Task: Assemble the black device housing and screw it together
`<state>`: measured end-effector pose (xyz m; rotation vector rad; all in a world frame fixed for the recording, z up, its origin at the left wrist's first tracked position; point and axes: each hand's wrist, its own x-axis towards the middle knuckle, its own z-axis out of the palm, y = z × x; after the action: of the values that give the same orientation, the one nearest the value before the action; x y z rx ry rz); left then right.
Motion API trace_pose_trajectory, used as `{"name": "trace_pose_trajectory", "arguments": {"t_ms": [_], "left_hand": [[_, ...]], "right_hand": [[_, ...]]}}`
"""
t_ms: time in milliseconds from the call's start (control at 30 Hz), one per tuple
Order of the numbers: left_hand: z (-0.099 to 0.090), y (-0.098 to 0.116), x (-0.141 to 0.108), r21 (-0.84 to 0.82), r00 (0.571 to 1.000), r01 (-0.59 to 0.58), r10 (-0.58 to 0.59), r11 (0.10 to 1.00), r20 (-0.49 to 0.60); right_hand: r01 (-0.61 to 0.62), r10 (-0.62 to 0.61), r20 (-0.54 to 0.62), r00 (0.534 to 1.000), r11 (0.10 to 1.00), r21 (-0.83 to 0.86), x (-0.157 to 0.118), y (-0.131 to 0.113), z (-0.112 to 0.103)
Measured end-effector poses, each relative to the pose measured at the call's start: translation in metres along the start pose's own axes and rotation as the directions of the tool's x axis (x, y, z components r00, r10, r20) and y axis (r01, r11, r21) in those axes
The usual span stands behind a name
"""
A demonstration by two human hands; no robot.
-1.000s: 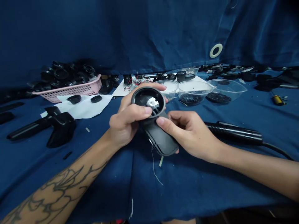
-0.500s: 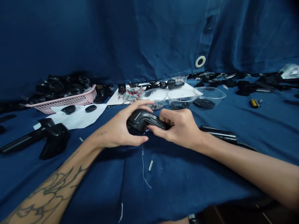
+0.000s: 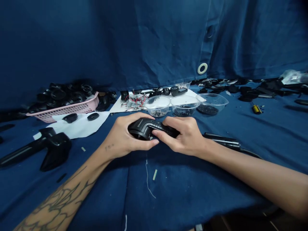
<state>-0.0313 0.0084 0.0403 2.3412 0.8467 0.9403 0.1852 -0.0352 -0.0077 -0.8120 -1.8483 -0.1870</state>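
Note:
A black angled plastic housing (image 3: 143, 125), shaped like a small hair dryer, is held between my two hands above the blue cloth. White lettering shows on its head, and a row of small marks runs along the handle. Around the rounded head wraps my left hand (image 3: 131, 134), fingers over the top and thumb below. The handle is gripped by my right hand (image 3: 184, 133), its thumb pressed near the underside of the bend. Fingers partly hide the handle's end. Behind my right wrist lies a black cylindrical tool (image 3: 222, 140) with a cord.
Clear bowls (image 3: 184, 104) of small parts stand beyond my hands. Behind them, wired parts (image 3: 136, 100) lie on white paper. At left are a pink basket (image 3: 72, 109) heaped with black parts and a black T-shaped piece (image 3: 54, 147). A yellow-and-black item (image 3: 256, 109) lies at right.
The housing has tilted slightly, its head lower and its handle more level. My left thumb has come further along the underside, and my right thumb has moved up beside the bend.

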Motion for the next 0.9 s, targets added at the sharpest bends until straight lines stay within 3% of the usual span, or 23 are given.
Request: {"name": "trace_pose_trajectory", "arguments": {"t_ms": [67, 133, 233, 300, 533, 800, 900], "left_hand": [[0.004, -0.002, 0.002, -0.092, 1.000, 0.026, -0.027, 0.995, -0.016], [0.012, -0.004, 0.003, -0.228, 0.988, 0.045, -0.077, 0.973, -0.134], [0.026, -0.002, 0.001, -0.315, 0.891, 0.060, -0.193, 0.947, -0.411], [0.031, 0.003, 0.000, -0.287, 0.840, 0.069, -0.210, 0.955, -0.500], [0.019, 0.013, 0.003, -0.200, 0.823, 0.128, -0.217, 0.971, -0.525], [0.019, 0.009, 0.006, -0.187, 0.833, 0.198, -0.266, 0.962, -0.485], [0.018, 0.012, 0.008, -0.159, 0.818, 0.249, -0.295, 0.955, -0.494]], "right_hand": [[-0.009, 0.009, -0.024, 1.000, 1.000, 0.000, 0.000, 0.000, 0.001], [-0.031, 0.030, -0.050, 0.998, 0.999, -0.014, -0.002, -0.002, 0.004], [-0.068, 0.066, -0.040, 0.997, 0.996, -0.051, -0.008, -0.010, 0.012], [-0.088, 0.087, -0.010, 0.996, 0.993, -0.076, -0.012, -0.018, 0.017], [-0.145, 0.154, 0.075, 0.985, 0.982, -0.120, -0.021, -0.039, 0.030], [-0.201, 0.220, 0.157, 0.963, 0.971, -0.130, -0.022, -0.038, 0.032], [-0.236, 0.259, 0.183, 0.948, 0.962, -0.138, -0.017, -0.037, 0.032]]}}
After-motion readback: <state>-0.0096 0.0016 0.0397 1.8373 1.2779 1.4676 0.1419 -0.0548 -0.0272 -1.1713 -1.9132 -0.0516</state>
